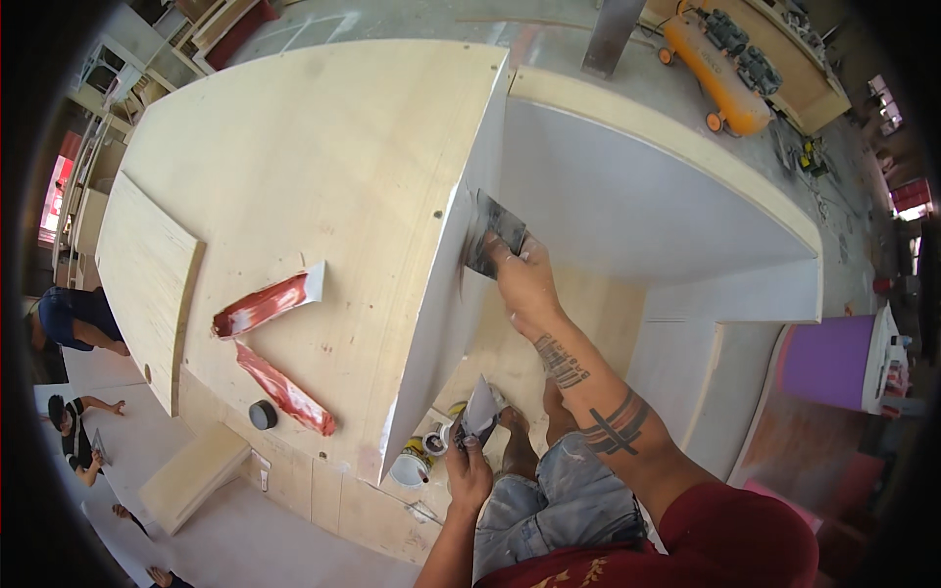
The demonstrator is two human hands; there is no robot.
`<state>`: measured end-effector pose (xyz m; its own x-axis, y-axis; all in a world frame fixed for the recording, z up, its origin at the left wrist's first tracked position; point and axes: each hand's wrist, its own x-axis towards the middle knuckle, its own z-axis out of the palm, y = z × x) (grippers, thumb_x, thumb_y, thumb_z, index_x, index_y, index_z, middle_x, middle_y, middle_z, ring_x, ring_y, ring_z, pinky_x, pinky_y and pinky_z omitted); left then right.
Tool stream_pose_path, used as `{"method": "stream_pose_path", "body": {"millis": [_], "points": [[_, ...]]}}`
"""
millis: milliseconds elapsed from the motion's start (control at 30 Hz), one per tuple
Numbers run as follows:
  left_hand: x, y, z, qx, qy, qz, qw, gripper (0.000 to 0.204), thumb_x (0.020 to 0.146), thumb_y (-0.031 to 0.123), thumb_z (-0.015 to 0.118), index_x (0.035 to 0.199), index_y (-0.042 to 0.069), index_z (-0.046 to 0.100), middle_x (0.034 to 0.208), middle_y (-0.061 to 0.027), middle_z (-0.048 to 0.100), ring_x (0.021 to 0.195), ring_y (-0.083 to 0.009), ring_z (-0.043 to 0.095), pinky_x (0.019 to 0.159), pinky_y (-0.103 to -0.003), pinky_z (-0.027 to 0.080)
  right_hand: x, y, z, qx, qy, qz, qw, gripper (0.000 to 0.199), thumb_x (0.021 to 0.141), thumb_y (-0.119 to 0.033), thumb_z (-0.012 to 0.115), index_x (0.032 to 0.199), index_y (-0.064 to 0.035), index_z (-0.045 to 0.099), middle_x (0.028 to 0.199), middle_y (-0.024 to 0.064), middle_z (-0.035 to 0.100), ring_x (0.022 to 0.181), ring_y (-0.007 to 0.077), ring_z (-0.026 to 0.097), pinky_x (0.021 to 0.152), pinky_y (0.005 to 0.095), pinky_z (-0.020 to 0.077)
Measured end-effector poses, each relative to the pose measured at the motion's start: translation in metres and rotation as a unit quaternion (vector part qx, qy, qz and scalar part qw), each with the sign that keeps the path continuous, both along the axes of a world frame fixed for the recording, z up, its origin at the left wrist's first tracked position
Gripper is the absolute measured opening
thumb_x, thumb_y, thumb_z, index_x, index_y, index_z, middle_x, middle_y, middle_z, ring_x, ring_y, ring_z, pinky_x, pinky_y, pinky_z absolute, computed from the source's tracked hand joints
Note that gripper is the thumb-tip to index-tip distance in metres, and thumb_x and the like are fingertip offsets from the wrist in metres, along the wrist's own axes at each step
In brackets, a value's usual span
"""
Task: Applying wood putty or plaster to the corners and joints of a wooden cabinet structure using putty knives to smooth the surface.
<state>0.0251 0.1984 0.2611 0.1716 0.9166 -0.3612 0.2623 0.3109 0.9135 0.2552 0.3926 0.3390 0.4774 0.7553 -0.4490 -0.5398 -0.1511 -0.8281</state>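
My right hand grips a dark, flat putty scraper and presses it against the white-coated side panel of a large plywood piece. A brownish smear lies on that panel beside the blade. Lower down, my left hand is closed round a second putty scraper, its pale blade pointing up; dark matter shows near its base. On the plywood top, left of the panel, lie two cut-open lengths of tube, an upper one and a lower one, both smeared inside with red and white paste.
Beside the tubes sits a black round cap. Further left are a loose curved board and a wood block. Small cans stand below the panel. An orange air compressor and purple tub are rightward. Other people work at left.
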Motion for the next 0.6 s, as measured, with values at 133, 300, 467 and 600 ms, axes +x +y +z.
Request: {"method": "stream_pose_path", "body": {"millis": [133,300,467,600], "points": [[0.0,0.001,0.009,0.014,-0.004,-0.011,1.0,0.04,0.103,0.014,0.04,0.136,-0.008,0.045,0.125,-0.0256,0.059,0.119,-0.0324,0.056,0.105,-0.04,0.041,0.004,0.002,0.05,0.047,-0.089,-0.001,0.995,0.035,0.1,-0.014,0.056,0.128,0.0069,0.055,0.112,0.0115,0.065,0.098,0.0143,0.061,0.09,0.0287,0.0473],[0.0,0.005,0.023,-0.03,-0.099,0.035,0.994,0.039,0.106,0.031,0.047,0.126,-0.002,0.053,0.117,-0.0106,0.064,0.106,-0.0173,0.059,0.094,-0.032,0.047,-0.018,-0.013,0.089,0.11,-0.185,0.005,0.977,0.034,0.1,-0.013,0.057,0.129,0.0059,0.055,0.116,0.0106,0.064,0.102,0.015,0.06,0.09,0.0289,0.0473],[0.013,0.03,0.05,-0.292,-0.36,0.133,0.876,0.041,0.104,0.031,0.05,0.135,0.003,0.048,0.124,-0.0113,0.061,0.112,-0.0241,0.062,0.097,-0.042,0.051,-0.021,-0.066,0.102,0.21,-0.365,0.124,0.899,0.037,0.096,-0.006,0.059,0.13,0.0069,0.055,0.126,0.0157,0.061,0.113,0.0217,0.06,0.096,0.0342,0.0484],[0.006,0.041,0.054,-0.402,-0.659,0.104,0.627,0.047,0.103,0.038,0.047,0.137,0.005,0.046,0.131,-0.0105,0.058,0.116,-0.0241,0.061,0.1,-0.039,0.051,-0.005,-0.121,0.084,0.424,-0.48,0.292,0.711,0.042,0.087,-0.004,0.061,0.129,0.0008,0.059,0.134,0.0189,0.057,0.117,0.0344,0.059,0.103,0.0434,0.0486]]}}
